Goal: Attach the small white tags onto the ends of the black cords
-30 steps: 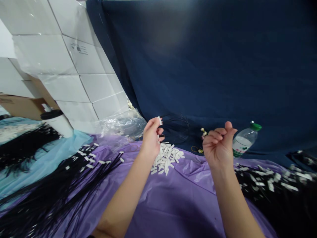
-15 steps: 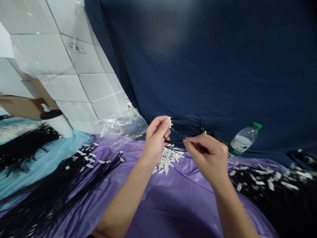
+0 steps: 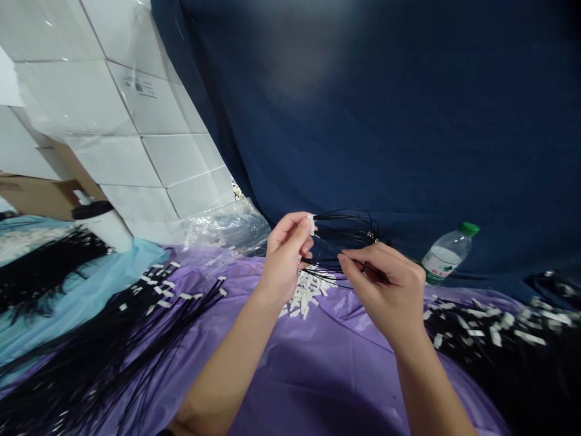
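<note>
My left hand is raised over the purple sheet, its thumb and fingers pinched on a small white clip. Thin black cords loop out from that clip toward the dark blue cloth. My right hand is closed just to the right, pinching one of the black cords near its end. Below both hands lies a heap of small white clips.
Black cords with white tags lie in a pile at the left and another at the right. A water bottle with a green cap lies at the right. A clear plastic bag and white cartons stand at the left.
One second ago my right hand was apart at the right, curled and empty. It has moved left to the cords at my left hand and pinched one. My left hand rose slightly.
</note>
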A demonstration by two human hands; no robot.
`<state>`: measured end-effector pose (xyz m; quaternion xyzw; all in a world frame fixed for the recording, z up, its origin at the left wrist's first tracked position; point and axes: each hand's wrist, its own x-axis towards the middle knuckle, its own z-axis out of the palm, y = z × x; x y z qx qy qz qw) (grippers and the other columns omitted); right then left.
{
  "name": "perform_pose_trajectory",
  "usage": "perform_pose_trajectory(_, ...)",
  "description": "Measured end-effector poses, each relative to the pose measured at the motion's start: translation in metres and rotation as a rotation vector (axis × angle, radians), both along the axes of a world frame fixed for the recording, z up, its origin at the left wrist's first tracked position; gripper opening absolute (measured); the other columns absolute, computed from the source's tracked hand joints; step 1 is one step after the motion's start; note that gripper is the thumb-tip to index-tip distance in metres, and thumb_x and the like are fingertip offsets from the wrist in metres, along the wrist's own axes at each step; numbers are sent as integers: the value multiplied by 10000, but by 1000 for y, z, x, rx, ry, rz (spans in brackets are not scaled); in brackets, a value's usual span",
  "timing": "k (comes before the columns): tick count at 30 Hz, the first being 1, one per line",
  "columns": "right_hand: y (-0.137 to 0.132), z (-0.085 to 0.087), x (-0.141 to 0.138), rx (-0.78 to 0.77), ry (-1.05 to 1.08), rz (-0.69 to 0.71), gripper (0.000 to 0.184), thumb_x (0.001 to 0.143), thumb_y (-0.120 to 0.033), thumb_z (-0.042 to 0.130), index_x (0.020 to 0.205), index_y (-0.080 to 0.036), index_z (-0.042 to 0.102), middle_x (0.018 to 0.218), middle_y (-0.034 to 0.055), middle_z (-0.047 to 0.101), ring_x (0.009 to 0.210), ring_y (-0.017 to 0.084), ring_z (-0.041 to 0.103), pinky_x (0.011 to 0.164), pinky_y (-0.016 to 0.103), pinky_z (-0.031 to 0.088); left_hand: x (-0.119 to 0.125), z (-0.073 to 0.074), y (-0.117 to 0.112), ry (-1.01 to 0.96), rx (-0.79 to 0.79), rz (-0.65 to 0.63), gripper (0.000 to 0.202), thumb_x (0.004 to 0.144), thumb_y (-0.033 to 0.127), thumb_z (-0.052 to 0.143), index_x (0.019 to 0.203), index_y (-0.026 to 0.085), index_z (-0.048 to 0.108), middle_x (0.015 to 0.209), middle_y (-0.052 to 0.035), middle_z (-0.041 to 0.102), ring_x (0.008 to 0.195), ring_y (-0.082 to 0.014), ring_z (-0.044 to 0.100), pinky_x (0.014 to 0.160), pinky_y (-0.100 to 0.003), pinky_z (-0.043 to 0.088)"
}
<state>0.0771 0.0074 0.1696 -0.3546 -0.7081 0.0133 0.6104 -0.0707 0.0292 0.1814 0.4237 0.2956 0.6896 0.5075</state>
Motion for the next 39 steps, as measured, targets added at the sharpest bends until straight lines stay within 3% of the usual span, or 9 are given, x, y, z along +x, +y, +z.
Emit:
perform_pose_trajectory(11, -1, 1, 0, 52, -47, -58, 83, 795, -103, 672, 767, -167, 718, 622, -21, 598, 504, 66, 486, 464, 209, 379, 0, 0, -2, 49, -27, 1, 216, 775, 389, 707, 896, 223, 642, 737, 42, 460, 515, -18, 394, 366, -101, 223)
perform_pose_trajectory(20, -1, 2, 1, 320, -121, -149, 113, 804, -59, 664, 831, -166, 692, 721, 17, 660, 598, 89, 608, 573, 197, 502, 0, 0, -3, 161, -55, 23, 198, 796, 407, 680, 887, 233, 651, 704, 40, 443, 516, -30, 379, 375, -106, 227)
perform_pose_trajectory(28, 1, -5, 1, 270, -225, -165, 124, 844, -130, 665, 935, -208, 691, 807, 23, 688, 657, 105, 644, 624, 214, 525, 2, 3, -9, 176, -112, -45, 204, 786, 418, 685, 869, 237, 642, 703, 40, 437, 498, -29, 374, 384, -120, 199)
perform_pose_trajectory(39, 2, -12, -2, 282, -231, -156, 181, 832, -83, 657, 950, -217, 687, 822, 24, 696, 678, 123, 656, 637, 239, 502, 8, 2, -15, 122, -129, -109, 227, 776, 429, 693, 838, 223, 621, 675, 48, 421, 465, -25, 360, 366, -133, 179)
